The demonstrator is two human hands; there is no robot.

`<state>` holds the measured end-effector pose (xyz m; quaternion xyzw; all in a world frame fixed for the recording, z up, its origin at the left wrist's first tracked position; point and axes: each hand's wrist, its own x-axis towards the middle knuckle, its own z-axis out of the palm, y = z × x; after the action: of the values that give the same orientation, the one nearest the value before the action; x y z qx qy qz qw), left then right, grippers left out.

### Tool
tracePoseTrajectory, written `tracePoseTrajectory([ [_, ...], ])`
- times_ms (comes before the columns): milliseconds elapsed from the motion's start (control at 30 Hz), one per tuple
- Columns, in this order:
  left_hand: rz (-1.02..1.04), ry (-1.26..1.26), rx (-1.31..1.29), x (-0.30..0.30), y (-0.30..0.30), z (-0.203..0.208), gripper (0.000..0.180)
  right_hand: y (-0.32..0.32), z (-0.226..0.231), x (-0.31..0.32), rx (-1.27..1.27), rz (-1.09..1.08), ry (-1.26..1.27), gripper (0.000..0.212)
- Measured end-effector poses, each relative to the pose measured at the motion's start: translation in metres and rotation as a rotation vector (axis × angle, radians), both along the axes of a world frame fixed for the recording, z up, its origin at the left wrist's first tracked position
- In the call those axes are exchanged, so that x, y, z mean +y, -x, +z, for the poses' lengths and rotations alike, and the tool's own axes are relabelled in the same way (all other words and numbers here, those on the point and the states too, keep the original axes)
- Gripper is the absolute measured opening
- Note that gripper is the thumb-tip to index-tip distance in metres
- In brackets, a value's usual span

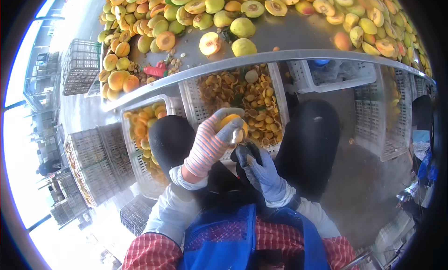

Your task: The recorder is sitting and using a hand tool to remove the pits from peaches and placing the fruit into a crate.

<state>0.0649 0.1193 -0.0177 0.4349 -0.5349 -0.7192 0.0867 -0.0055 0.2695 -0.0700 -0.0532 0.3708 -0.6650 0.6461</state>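
Over my lap, my left hand (208, 143), in a striped knit glove, is closed round a yellow-orange peach (227, 122). Just below and to the right, my right hand (267, 177), in a grey-blue glove, grips a dark-handled tool (241, 154). A shiny curved metal part (238, 135) shows against the fruit; it looks like the tool's end, but its exact shape is blurred. Directly beneath my hands stands a white crate (192, 102) of orange, cup-like fruit pieces (261, 109).
A metal table (284, 34) with a raised rim spans the far side, heaped with halved peaches (252, 8). On it lies a red object (155, 70). Another white crate (173, 104) of fruit stands by my left knee. More crates (100, 151) are stacked at left, one (380, 125) at right.
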Motion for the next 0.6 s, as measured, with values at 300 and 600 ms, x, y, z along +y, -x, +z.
tracePoseTrajectory([
  [300,0.415,0.005,0.317,0.066,-0.006,-0.007,0.042,-0.010,0.009,0.017,0.319,0.067,-0.022,0.044],
  [600,0.304,0.284,0.140,0.071,-0.007,-0.006,0.036,-0.015,0.007,0.028,1.054,-0.052,0.104,0.030],
])
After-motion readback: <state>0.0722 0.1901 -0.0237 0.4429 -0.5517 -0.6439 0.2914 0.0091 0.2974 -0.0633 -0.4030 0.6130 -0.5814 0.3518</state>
